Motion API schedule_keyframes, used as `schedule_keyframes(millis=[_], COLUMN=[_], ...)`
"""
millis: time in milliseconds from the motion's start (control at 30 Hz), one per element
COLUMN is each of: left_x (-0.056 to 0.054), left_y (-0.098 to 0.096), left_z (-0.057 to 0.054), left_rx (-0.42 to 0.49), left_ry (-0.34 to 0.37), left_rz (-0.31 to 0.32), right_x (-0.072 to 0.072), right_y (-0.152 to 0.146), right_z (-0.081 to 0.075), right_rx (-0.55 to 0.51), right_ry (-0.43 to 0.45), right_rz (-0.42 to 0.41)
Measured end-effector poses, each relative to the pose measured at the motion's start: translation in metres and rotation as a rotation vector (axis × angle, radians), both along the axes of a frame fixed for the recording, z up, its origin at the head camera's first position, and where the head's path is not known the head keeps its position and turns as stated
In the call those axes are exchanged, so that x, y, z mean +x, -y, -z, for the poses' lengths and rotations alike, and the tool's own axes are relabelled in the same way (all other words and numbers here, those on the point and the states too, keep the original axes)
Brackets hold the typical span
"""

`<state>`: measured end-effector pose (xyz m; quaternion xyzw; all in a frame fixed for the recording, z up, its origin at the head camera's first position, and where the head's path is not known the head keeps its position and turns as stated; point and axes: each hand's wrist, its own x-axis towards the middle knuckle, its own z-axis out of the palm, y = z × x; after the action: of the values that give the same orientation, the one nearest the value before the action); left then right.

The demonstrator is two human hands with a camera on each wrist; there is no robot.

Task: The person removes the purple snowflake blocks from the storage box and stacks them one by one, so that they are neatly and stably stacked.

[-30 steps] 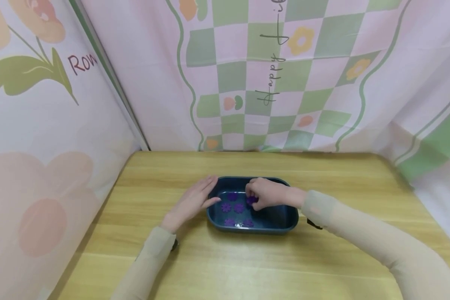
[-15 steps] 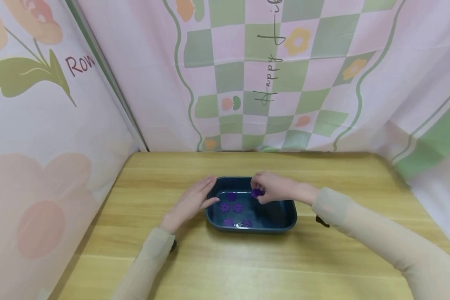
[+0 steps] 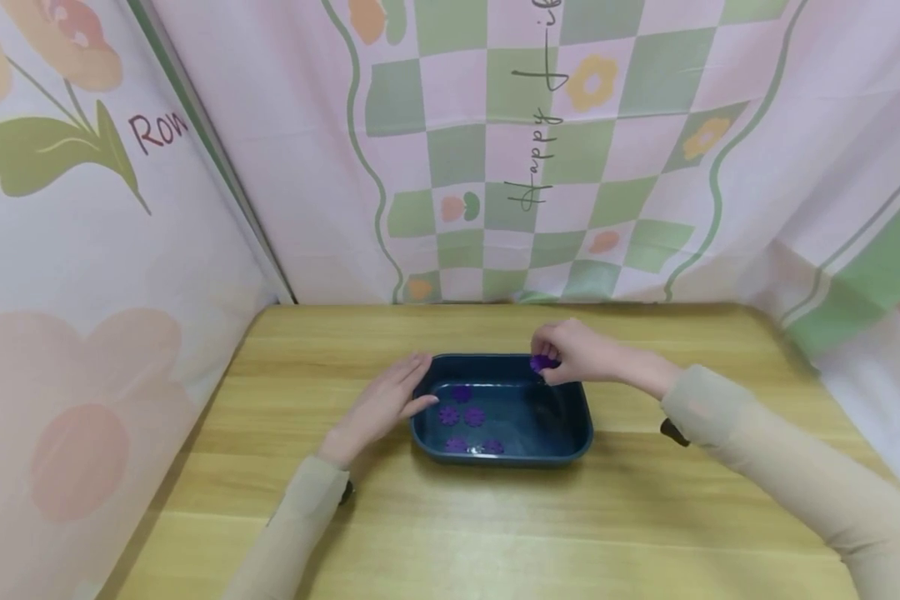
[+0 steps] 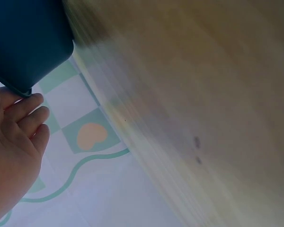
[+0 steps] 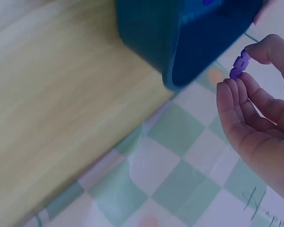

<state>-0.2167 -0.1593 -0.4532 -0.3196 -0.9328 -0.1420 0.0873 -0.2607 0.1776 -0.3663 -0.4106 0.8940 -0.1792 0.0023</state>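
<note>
A dark blue rectangular tub (image 3: pixel 510 458) with rounded corners stands on the table. Several purple snowflake-shaped plastic discs (image 3: pixel 474 417) lie on its floor, toward the left side. My right hand (image 3: pixel 581 350) pinches one purple disc (image 5: pixel 240 64) between thumb and fingers, over the tub's back right rim. In the right wrist view that disc is seen nearly edge-on. My left hand (image 3: pixel 382 404) rests on the tub's left rim with straight fingers, its thumb reaching over the inside. In the left wrist view, the fingers (image 4: pixel 31 116) touch the tub's corner.
The wooden table (image 3: pixel 450 533) surrounds the tub on all sides. Behind it hangs a checked, flower-printed curtain (image 3: pixel 525 167), and another printed cloth (image 3: pixel 105 350) hangs along the left edge.
My right hand has lifted a purple disc from the tub's floor and carried it up, right and back to the rim. My left hand has stayed at the left rim.
</note>
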Motion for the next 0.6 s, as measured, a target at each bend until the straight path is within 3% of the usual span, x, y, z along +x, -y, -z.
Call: schedule_keyframes(millis=[233,600], left_x=[-0.001,0.002], left_y=[-0.002,-0.002], left_z=[0.001,-0.001], left_rx=[0.008,0.001], left_ry=[-0.003,0.017], left_rz=[0.008,-0.006], right_x=[0.003,0.009], right_y=[-0.020,-0.043], right_z=[-0.011,-0.010], right_rx=[0.000,0.001], right_ry=[-0.014,-0.038], right_rz=[0.066,0.095])
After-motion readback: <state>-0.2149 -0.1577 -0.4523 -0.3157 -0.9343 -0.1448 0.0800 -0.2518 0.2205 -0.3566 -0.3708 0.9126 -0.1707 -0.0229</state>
